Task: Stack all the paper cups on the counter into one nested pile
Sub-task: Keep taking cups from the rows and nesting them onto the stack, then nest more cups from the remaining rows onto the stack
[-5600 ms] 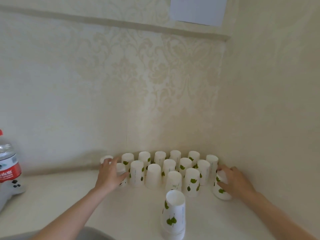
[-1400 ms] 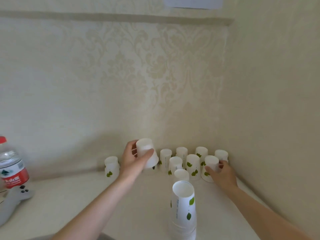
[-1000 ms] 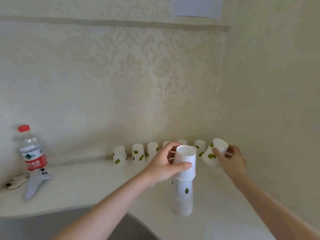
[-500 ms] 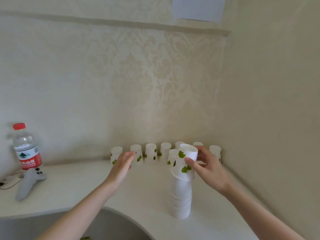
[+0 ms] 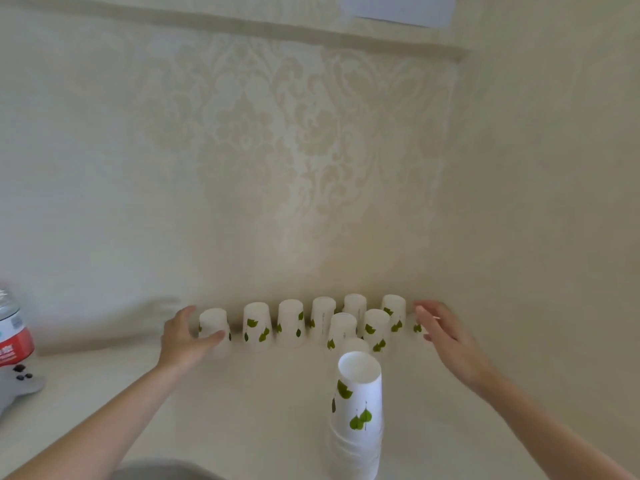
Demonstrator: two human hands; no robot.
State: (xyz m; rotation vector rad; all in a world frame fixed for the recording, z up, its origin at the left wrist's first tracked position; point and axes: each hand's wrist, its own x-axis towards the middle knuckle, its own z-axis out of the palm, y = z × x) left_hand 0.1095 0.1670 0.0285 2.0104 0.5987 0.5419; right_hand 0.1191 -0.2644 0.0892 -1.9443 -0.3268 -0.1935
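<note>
A nested pile of white leaf-print paper cups (image 5: 358,414) stands upside down on the counter near me. Behind it, several single cups stand upside down in a row (image 5: 291,322) along the wall, with a few more (image 5: 375,329) just in front of the row. My left hand (image 5: 183,336) wraps the leftmost cup (image 5: 214,327), thumb across its front and fingers behind it; the cup rests on the counter. My right hand (image 5: 446,337) is spread beside the rightmost cup (image 5: 417,328), which it mostly hides.
A water bottle with a red label (image 5: 12,336) and a grey controller (image 5: 20,382) sit at the far left of the counter (image 5: 242,403). Walls meet in a corner close behind and to the right of the cups.
My right hand has let go of a cup on top of the pile and reached to the right end of the row. My left hand has moved to the leftmost cup.
</note>
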